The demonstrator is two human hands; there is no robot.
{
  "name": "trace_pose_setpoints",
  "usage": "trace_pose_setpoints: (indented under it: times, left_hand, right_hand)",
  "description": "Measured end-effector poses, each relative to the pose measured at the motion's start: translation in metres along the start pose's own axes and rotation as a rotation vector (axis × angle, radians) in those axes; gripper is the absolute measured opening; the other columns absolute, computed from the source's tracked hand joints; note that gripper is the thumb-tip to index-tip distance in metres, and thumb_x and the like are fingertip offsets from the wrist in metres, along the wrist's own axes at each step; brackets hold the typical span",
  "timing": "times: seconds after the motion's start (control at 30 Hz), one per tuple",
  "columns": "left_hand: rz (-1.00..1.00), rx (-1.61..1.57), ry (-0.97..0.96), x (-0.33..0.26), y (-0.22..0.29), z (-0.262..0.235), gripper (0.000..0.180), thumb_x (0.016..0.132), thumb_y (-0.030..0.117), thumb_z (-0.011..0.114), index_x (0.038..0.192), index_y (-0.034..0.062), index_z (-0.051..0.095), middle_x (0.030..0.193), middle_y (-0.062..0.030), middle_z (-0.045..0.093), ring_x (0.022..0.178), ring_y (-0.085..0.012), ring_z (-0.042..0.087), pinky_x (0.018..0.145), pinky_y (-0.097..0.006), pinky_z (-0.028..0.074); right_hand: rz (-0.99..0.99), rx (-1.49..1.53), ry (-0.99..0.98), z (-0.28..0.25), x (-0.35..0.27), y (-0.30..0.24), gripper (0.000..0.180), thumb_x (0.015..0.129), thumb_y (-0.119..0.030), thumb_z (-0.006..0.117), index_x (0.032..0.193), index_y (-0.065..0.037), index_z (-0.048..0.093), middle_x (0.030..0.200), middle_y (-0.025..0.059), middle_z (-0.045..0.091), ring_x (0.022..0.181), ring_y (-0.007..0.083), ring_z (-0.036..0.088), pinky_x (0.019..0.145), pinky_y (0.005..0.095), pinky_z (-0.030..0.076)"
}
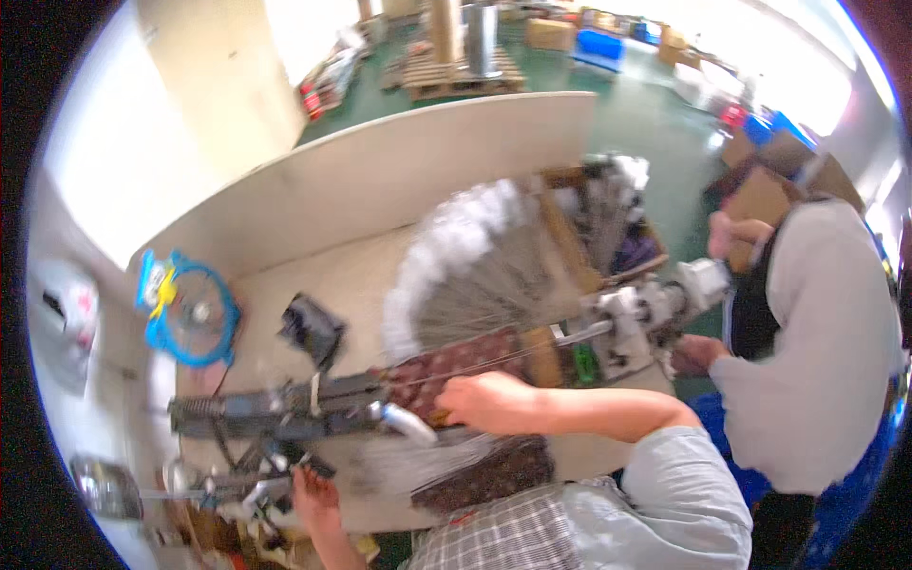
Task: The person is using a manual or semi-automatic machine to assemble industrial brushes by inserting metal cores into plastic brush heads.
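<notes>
The bare bench top between the black pouch and the white fan of wires lay open at twelve o'clock. At three o'clock a co-worker and the grey machine head blocked passage. At nine o'clock the dark metal frame and blue fan crowded the bench.

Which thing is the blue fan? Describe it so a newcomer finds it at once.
Start at the pale worktable. Go to its far left edge, left of the black crumpled piece. There lies the blue fan, the only blue ring there, with a yellow part.
</notes>
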State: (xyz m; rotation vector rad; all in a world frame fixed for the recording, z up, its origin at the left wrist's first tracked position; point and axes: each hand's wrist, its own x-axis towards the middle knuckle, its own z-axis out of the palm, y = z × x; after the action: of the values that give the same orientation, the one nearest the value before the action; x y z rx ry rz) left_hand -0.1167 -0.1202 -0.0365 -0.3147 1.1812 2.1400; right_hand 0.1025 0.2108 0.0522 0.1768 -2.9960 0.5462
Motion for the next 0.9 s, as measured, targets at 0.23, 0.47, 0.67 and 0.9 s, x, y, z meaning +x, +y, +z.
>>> trace_pose_setpoints:
  times: [0.23, 0.47, 0.67, 0.9]
  left_hand:
    - [0.109, -0.093, 0.35, -0.014, -0.01, 0.024, 0.016, 0.085, 0.024, 0.064, 0.091, 0.01, 0.062, 0.076, 0.0019, 0.059, 0.066, -0.01, 0.055, 0.064, -0.026, 0.049]
    - [0.182, -0.199, 0.283, -0.017, -0.035, 0.036, 0.012, 0.086, 0.02, 0.061, 0.09, 0.0088, 0.06, 0.074, -0.0005, 0.059, 0.067, -0.0114, 0.055, 0.065, -0.026, 0.046]
    - [0.06, 0.419, -0.28, -0.065, -0.096, 0.194, 0.017, 0.089, 0.017, 0.057, 0.094, 0.0014, 0.06, 0.083, -0.0055, 0.063, 0.068, -0.0107, 0.056, 0.066, -0.026, 0.047]
    - [0.09, 0.401, -0.419, -0.046, -0.136, 0.248, 0.015, 0.091, 0.014, 0.055, 0.096, 0.0012, 0.061, 0.081, -0.0042, 0.063, 0.067, -0.0081, 0.056, 0.062, -0.021, 0.046]
  right_hand:
    - [0.147, 0.234, 0.427, -0.057, 0.003, 0.002, 0.02, 0.075, -0.007, 0.064, 0.094, -0.003, 0.062, 0.083, 0.0124, 0.061, 0.077, 0.0299, 0.061, 0.067, 0.0361, 0.051]
    - [0.314, 0.277, 0.376, -0.064, -0.006, 0.017, 0.02, 0.075, -0.013, 0.067, 0.091, -0.002, 0.064, 0.078, 0.0118, 0.061, 0.072, 0.0292, 0.06, 0.064, 0.0354, 0.049]
    - [0.368, 0.49, 0.29, -0.066, -0.015, 0.027, 0.021, 0.075, -0.015, 0.067, 0.091, -0.001, 0.066, 0.084, 0.0132, 0.066, 0.076, 0.0264, 0.064, 0.068, 0.0322, 0.05]
    - [0.508, 0.906, 0.254, -0.062, -0.021, 0.035, 0.022, 0.078, -0.011, 0.066, 0.096, 0.001, 0.065, 0.08, 0.0078, 0.067, 0.072, 0.0095, 0.059, 0.067, 0.025, 0.048]
